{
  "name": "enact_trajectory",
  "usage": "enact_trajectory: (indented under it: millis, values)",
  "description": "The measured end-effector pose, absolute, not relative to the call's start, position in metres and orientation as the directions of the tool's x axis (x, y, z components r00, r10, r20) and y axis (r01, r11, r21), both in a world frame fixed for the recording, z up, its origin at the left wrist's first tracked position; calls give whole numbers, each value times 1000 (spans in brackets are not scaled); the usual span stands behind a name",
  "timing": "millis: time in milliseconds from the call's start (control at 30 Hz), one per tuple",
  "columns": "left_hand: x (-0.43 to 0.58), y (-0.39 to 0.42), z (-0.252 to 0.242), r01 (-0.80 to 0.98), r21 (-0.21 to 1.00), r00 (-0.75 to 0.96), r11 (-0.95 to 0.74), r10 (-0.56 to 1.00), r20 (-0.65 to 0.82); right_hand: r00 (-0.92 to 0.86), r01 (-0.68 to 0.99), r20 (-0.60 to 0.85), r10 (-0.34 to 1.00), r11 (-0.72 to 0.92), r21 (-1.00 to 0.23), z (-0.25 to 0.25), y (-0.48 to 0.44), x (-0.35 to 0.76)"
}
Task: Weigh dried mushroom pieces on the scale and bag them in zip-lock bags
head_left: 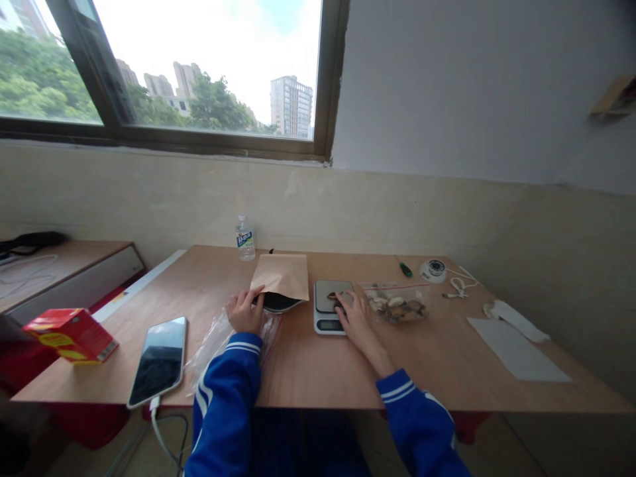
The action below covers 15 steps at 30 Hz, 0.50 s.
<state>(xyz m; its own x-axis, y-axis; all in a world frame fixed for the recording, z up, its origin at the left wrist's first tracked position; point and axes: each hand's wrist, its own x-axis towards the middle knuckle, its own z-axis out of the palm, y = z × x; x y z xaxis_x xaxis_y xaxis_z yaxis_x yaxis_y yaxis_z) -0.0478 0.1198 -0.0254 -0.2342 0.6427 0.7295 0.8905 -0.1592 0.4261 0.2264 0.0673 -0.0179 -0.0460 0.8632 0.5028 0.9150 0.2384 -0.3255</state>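
Note:
My left hand point(245, 309) rests on the table with its fingers curled against the mouth of a brown paper envelope point(281, 275) that lies over a dark round object point(278, 303). My right hand point(354, 314) lies on a small digital scale point(328, 306), fingertips over its platform near a small brown piece point(332, 295); its fingers look loosely bent. Right of the scale lies a clear zip bag point(397, 305) filled with brown and pale pieces. A crumpled clear plastic bag point(216, 339) lies under my left wrist.
A phone point(159, 360) on a cable lies at the front left. A red box point(70, 334) sits beyond the table's left edge. A water bottle point(245, 238) stands at the back. A green tool point(405, 269), white tape roll point(433, 269), cord and paper sheets point(517, 347) lie right.

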Motion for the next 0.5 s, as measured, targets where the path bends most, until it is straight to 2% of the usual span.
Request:
enact_trajectory:
  millis: [67,133,233,333,433,500]
  values:
    - [-47,117,-24,888,410,-205,-209,619,758,-83,846,561,824,356,-397,-6,58,203]
    - [-47,115,-22,878,406,-175,-255,617,767,-200,719,591,782,527,-453,4,48,174]
    - [-48,113,-22,862,416,-160,-290,624,765,-432,620,557,709,682,-387,11,39,129]
    - [-48,112,-25,848,448,-201,-281,613,764,-507,698,450,735,657,-286,7,43,99]
    - [-48,112,-29,840,462,-212,-284,612,762,-454,802,329,828,541,-253,4,55,83]
    - [-48,112,-30,836,460,-198,-299,617,761,-390,858,313,866,465,-219,3,66,75]
